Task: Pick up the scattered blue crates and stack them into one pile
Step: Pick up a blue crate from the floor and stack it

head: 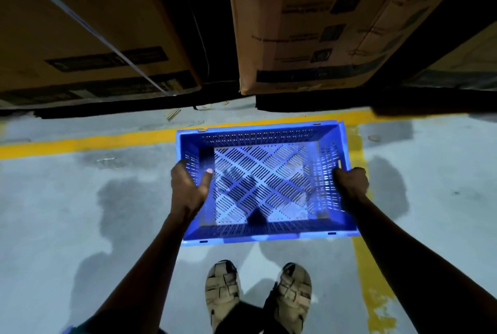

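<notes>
1. Blue perforated plastic crate point(265, 185), centre of frame, open side up, above grey floor point(67, 199).
2. Left hand point(189, 188) clasped over crate's left wall, thumb inside.
3. Right hand point(351, 183) closed around right rim.
4. Brown cardboard boxes point(309, 24) across upper frame; yellow floor line point(80, 142) behind crate.

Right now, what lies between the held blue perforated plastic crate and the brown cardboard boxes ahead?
In the head view, grey concrete floor crossed by a yellow painted line, with small debris. No other crate between the blue crate and the cardboard boxes.
</notes>
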